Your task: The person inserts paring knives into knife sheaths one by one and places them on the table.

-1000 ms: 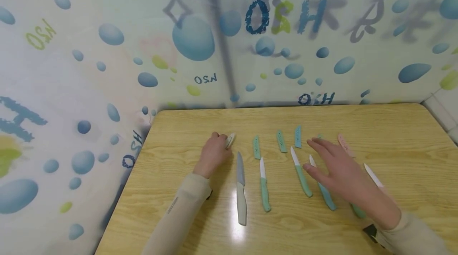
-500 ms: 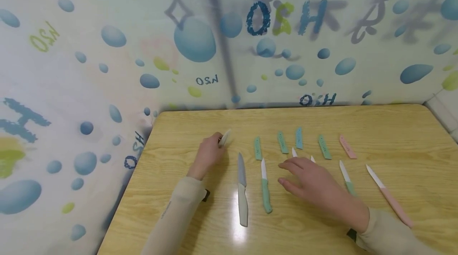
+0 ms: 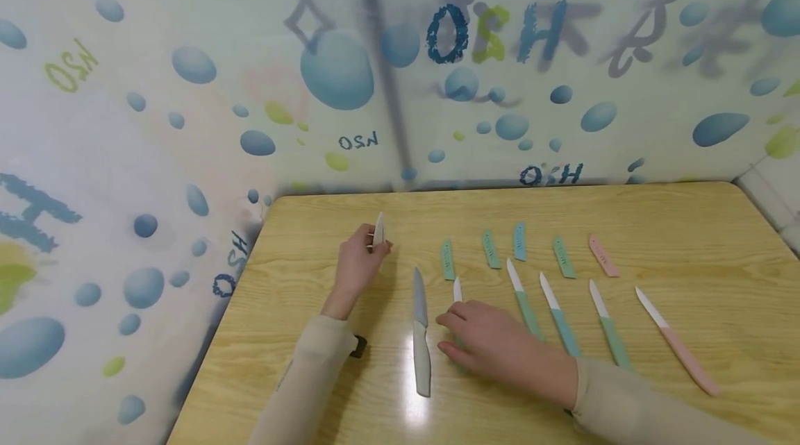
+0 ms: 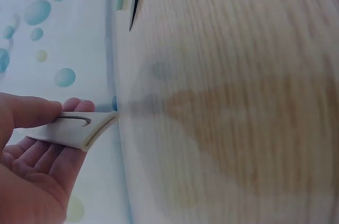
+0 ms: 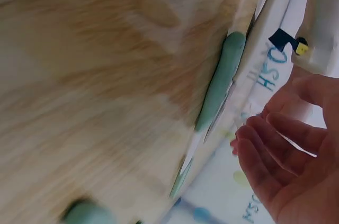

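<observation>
One white knife cover is pinched by the left hand above the worktop; the right hand's fingers are relaxed, empty, near the large knife. Sheathing seems underway; next likely needs gripping its handle.

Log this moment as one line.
left hand: holds cream sheath | right hand: empty, near leftmost green knife | cream knife: on table, blade bare
</observation>
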Demonstrator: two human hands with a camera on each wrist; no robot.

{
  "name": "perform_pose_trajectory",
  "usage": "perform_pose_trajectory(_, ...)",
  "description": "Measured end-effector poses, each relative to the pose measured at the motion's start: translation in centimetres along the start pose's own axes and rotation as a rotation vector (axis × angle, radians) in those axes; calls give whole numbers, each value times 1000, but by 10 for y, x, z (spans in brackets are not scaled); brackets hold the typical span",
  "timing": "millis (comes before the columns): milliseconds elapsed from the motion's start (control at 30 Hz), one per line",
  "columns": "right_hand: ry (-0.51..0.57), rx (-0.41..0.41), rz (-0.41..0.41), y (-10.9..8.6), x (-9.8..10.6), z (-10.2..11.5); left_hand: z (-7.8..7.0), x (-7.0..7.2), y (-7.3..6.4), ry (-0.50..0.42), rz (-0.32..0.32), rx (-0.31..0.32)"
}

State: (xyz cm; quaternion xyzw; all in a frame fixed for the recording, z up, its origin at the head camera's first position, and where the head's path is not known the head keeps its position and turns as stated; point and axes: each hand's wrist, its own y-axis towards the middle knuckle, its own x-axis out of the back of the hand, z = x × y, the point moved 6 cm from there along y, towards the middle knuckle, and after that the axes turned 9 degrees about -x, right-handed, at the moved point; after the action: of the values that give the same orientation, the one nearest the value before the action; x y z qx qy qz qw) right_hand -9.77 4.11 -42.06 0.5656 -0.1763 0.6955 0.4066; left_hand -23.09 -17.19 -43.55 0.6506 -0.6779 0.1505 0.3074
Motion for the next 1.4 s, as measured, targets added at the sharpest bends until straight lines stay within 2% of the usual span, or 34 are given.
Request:
perform_pose_trajectory(200, -72, 5, -16, 16, -12, 16, 3, 7, -2, -60, -54, 2)
perform_pose_trajectory(500, -122, -122, 26, 32, -29, 21, 6, 8, -3, -93, -64, 30)
perform_pose_trajectory(633, -178, -149, 68, 36, -40, 21, 7, 8, -4, -93, -75, 39)
perform_pose_trajectory(733, -212, -156, 64, 38, -46, 22, 7, 9, -5, -91, -88, 41)
perform_pose_trajectory(900, -199, -172, 8, 39, -45, 25, 9, 11, -7, -68, -101, 40)
perform_pose_trajectory(1000, -178, -185, 5, 41, -43, 26, 10, 11, -7, -48, -101, 40)
perform_pose_trajectory(1267, -122, -254, 117, 40, -42, 16, 7, 13, -7, -56, -122, 21)
perform_pose_trajectory(1400, -109, -301, 110, 38, -32, 8, 6, 15, -7, -70, -134, 11)
